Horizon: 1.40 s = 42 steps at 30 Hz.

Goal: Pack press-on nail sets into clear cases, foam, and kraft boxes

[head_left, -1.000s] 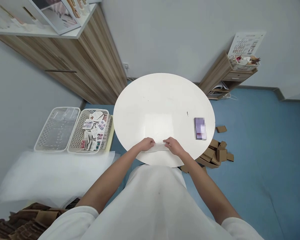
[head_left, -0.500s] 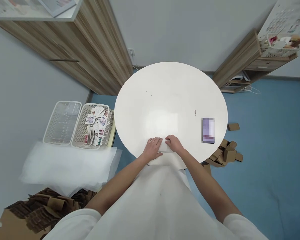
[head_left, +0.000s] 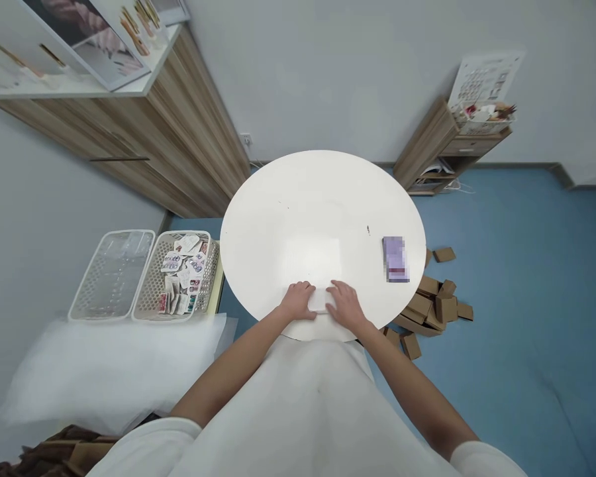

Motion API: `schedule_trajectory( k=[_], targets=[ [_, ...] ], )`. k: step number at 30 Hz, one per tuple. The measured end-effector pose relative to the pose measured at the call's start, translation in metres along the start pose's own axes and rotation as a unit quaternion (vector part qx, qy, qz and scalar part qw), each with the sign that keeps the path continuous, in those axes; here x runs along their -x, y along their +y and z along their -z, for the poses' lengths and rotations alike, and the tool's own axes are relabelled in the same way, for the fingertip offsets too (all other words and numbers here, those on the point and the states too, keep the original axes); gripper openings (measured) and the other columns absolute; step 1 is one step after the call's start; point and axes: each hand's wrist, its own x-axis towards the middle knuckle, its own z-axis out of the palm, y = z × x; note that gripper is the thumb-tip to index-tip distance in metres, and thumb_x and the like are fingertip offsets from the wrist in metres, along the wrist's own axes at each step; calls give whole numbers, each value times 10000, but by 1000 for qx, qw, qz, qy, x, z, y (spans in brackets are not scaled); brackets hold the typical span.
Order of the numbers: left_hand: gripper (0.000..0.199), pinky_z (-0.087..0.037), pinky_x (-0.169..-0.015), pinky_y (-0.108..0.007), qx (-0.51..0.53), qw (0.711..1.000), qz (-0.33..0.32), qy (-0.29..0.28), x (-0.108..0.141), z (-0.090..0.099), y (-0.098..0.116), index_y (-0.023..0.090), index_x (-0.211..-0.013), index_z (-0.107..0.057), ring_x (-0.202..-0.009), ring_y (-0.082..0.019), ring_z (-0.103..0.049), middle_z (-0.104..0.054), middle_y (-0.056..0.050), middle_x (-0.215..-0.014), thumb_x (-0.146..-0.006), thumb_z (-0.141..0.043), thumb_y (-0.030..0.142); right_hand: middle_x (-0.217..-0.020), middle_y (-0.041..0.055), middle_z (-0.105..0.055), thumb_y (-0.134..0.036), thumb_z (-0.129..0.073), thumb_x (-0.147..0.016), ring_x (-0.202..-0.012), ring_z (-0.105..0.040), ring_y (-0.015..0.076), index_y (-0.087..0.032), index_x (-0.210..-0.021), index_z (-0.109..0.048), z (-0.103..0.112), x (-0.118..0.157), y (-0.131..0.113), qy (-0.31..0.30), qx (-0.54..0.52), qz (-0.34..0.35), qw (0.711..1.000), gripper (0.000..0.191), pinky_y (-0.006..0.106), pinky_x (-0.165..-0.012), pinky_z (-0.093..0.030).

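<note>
A small folded white packet, looking like the foam sheets at my left, lies flat on the near part of the white oval table. My left hand grips its left end, thumb toward me and fingers bent over the far side. On the right end, my right hand presses down with its fingers curled and thumb inward. Whatever the packet holds inside is hidden. To the right on the table lies a pixelated purple pack, apart from both hands.
At my left stand a white basket of small printed cards and a basket with clear plastic pieces. White foam sheets lie nearer me. Small brown cardboard boxes are heaped on the floor at right. Wooden cabinets stand behind.
The white sheet that lay spread toward the table's near edge is now folded into a smaller packet between my hands. My right hand has moved down onto its end. The view has shifted.
</note>
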Motion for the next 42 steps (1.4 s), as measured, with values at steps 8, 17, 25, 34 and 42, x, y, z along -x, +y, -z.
schedule_trajectory(
  k=[8,17,25,34,42],
  targets=[
    [543,-353,-865,-378,23,997,-15,-67,14,-2,0,239,-1043,-546,-1025,-252,-471,-543,-67,-1047,-573,-585,508,-1016,67,-554,-168,-492,-743,-901,-521,191,-196,-1006,-453,-14,21,-35,-110,30,14,993,267,309,-760,-342],
    [740,-351,-882,-362,102,993,-16,-66,23,11,-22,259,-1258,-345,-1118,-244,-434,-442,-79,-1256,-619,-533,581,-835,11,-592,-213,-496,-761,-731,-536,152,-212,-925,-485,-2,2,-25,-118,-66,-38,990,164,236,-601,-341],
    [258,-419,-673,-284,232,972,42,-9,17,3,-45,194,-837,-597,-816,-206,-571,-632,-33,-839,-711,-471,380,-814,5,-588,-312,-587,-689,-697,-536,140,-217,-821,-556,6,-27,-3,-150,-148,-77,974,165,221,-553,-382],
    [239,-418,-573,-240,321,937,130,39,8,-1,-66,168,-765,-571,-721,-170,-569,-607,-10,-738,-666,-540,383,-734,-10,-587,-331,-532,-716,-667,-542,133,-197,-741,-568,4,-39,22,-165,-198,-143,956,141,210,-536,-390],
    [177,-332,-500,-226,255,941,218,49,5,-10,-71,173,-594,-459,-605,-137,-518,-499,12,-596,-690,-511,312,-766,11,-587,-333,-525,-713,-676,-538,136,-195,-740,-553,-7,-47,27,-133,-191,-204,951,144,208,-539,-373]
  ],
)
